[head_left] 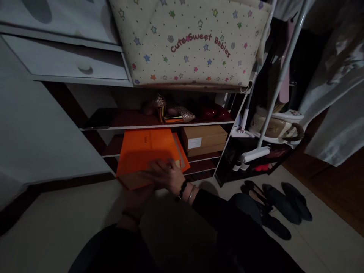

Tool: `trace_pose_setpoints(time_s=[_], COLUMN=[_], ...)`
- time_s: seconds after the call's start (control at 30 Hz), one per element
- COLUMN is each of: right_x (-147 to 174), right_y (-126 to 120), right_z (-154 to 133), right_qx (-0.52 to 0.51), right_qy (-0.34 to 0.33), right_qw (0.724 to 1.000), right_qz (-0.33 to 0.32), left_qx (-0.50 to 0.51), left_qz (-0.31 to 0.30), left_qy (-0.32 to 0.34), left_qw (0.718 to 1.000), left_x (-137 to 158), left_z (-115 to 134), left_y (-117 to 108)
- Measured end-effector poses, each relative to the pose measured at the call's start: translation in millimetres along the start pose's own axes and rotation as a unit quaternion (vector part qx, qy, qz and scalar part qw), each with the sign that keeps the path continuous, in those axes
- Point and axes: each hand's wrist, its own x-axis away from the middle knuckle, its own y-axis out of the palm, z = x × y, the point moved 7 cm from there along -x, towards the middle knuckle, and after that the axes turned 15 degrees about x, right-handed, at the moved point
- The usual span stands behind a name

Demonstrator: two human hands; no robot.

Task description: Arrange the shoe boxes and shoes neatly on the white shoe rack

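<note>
A large orange box (148, 146) juts out of the lower shelf, its front edge tilted toward me. My right hand (165, 172), with a dark bracelet and a metal bangle at the wrist, lies across the front right part of the box with its fingers stretched out. Below the front edge, in deep shadow, my left hand (138, 199) grips the box from underneath; most of its fingers are hidden. Beside the box leans an orange flat panel (183, 153), partly covered by it.
A brown cardboard box (204, 140) sits right of the orange one. Glittery high heels (182, 113) and dark red shoes (212, 113) stand on the shelf above. A star-printed fabric bin (190, 45) is overhead. Several dark shoes (280, 201) lie on the floor, near a white pole (281, 76).
</note>
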Motion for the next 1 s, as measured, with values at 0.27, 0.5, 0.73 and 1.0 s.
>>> trace_pose_setpoints(time_s=[0.27, 0.5, 0.73, 1.0], right_x=[-34.8, -51.3, -54.3, -66.2], right_y=[23.7, 36.2, 49.5, 56.7], right_z=[1.9, 4.9, 17.5, 14.9], right_qx=[0.029, 0.005, 0.052, -0.001], right_qy=[0.063, 0.081, 0.066, 0.076], right_qw=[0.997, 0.996, 0.996, 0.994], right_qz=[-0.025, -0.019, -0.040, -0.081], left_qx=[-0.101, -0.165, -0.197, -0.216], left_qz=[0.008, 0.051, 0.078, 0.075], left_qy=[0.065, 0.101, 0.128, 0.138], left_qw=[0.993, 0.980, 0.969, 0.964], left_x=[-2.5, -20.3, -36.9, -49.7], left_z=[1.3, 9.9, 12.7, 19.9], left_y=[47.6, 50.0, 40.7, 39.5])
